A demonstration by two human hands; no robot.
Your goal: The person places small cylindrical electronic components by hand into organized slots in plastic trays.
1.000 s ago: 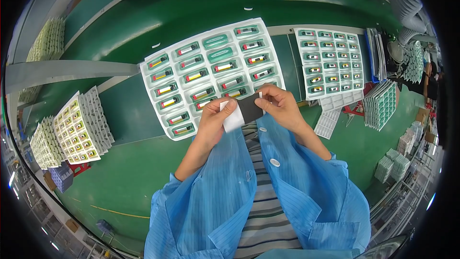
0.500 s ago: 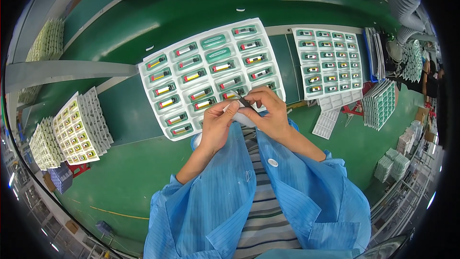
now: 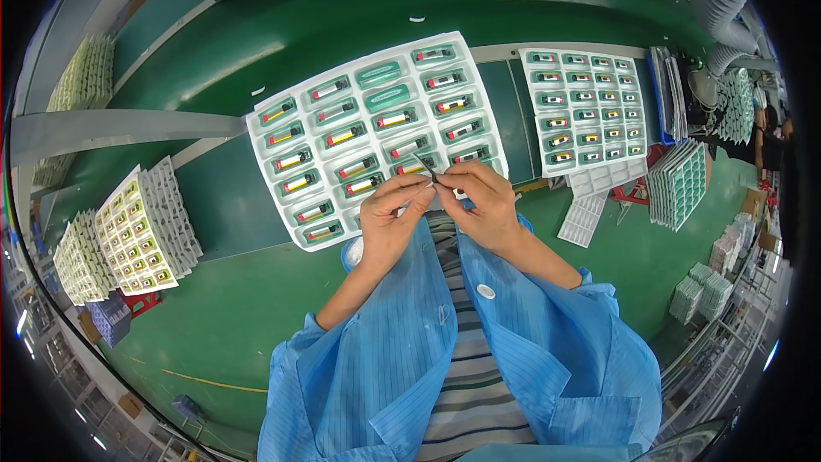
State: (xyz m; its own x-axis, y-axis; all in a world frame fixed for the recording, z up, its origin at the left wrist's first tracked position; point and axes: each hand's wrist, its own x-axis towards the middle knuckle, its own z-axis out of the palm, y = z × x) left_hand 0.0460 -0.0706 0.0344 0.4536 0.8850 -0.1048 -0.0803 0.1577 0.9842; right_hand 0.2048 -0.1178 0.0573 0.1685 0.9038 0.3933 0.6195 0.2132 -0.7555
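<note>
Over the near edge of the big white compartment tray (image 3: pixel 376 139), my two hands meet at the fingertips. My right hand (image 3: pixel 483 204) is closed on slim dark tweezers (image 3: pixel 425 163), their tips pointing up and left over the tray. My left hand (image 3: pixel 393 216) is closed, thumb and fingers pinched beside the tweezers; what it holds is hidden. Most compartments carry a small battery-like piece (image 3: pixel 345 136) with a red end, a white or yellow body and a black end, on teal plastic. Two compartments in the upper middle show only a teal piece (image 3: pixel 388 97).
A second filled tray (image 3: pixel 590 107) lies to the right, with upright folders (image 3: pixel 671 98) beyond it. Stacked trays (image 3: pixel 141 227) stand at the left, and more (image 3: pixel 678 186) at the far right. A grey metal bar (image 3: pixel 128 134) crosses the left side above the green bench (image 3: pixel 231 201).
The white sheet between my hands has dropped out of sight. My fingertips have come together, and the tweezers now point more steeply over the tray.
</note>
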